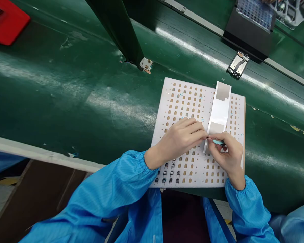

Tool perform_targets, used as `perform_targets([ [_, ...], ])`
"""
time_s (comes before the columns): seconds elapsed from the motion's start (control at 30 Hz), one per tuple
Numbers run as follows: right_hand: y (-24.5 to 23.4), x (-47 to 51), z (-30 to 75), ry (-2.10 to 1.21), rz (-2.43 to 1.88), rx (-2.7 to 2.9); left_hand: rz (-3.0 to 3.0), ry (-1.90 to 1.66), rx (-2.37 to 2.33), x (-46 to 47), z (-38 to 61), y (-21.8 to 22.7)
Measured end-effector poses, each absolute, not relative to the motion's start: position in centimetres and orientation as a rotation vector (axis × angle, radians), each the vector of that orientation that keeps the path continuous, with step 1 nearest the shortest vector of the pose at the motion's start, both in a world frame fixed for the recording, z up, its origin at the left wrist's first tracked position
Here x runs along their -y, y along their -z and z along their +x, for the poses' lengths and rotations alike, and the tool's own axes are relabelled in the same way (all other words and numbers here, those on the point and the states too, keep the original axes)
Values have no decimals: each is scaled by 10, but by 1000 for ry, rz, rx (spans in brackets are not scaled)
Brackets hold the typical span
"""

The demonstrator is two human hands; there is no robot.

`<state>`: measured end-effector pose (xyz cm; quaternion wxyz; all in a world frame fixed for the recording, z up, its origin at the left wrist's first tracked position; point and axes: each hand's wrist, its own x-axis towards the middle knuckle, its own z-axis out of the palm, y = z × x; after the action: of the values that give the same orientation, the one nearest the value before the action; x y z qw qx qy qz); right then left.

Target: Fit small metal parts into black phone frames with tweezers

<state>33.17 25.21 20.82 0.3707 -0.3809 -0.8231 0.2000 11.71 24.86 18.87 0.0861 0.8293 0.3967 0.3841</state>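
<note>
A white board [200, 168] with rows of small tan slots lies tilted under both hands. Across its right part runs a white backing strip [219, 113] bearing grey patches. My left hand [181, 138] is closed in a pinch at the strip's near end, its fingertips meeting those of my right hand [228, 150]. What the left fingertips grip is too small to name. Between my right thumb and fingers sits a thin light-blue piece [218, 142], mostly covered. Small dark metal parts [171, 173] fill several slots at the board's near left corner.
The board rests on a green work surface [66, 101]. Beyond it stands a dark green post [121, 33] with a metal foot. An opened phone-like device [238, 64] lies at the upper right, near a black box [248, 37]. A red object [7, 23] is at the far left.
</note>
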Motion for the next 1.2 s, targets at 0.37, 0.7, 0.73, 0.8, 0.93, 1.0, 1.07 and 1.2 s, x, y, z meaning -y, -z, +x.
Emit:
perform_targets([
  [0.37,-209,-252,332,-405,-897,2121,2467,-1333,-1154,-248,119,-191],
  [0.7,-223,-238,338,7,-706,2300,2328,-1488,-978,-247,118,-198],
  [0.73,-224,-236,340,19,-704,2312,2274,-1472,-952,-246,118,-199],
  [0.8,-225,-233,341,27,-706,2317,2126,-1415,-871,-246,118,-201],
  [0.93,-226,-230,344,25,-681,2304,1808,-1289,-735,-244,117,-205],
  [1.0,-226,-230,345,13,-680,2307,1704,-1250,-716,-244,117,-207],
  [1.07,-227,-230,346,-3,-680,2306,1641,-1225,-707,-244,117,-209],
  [1.2,-227,-231,345,5,-664,2285,1604,-1209,-703,-245,116,-212],
])
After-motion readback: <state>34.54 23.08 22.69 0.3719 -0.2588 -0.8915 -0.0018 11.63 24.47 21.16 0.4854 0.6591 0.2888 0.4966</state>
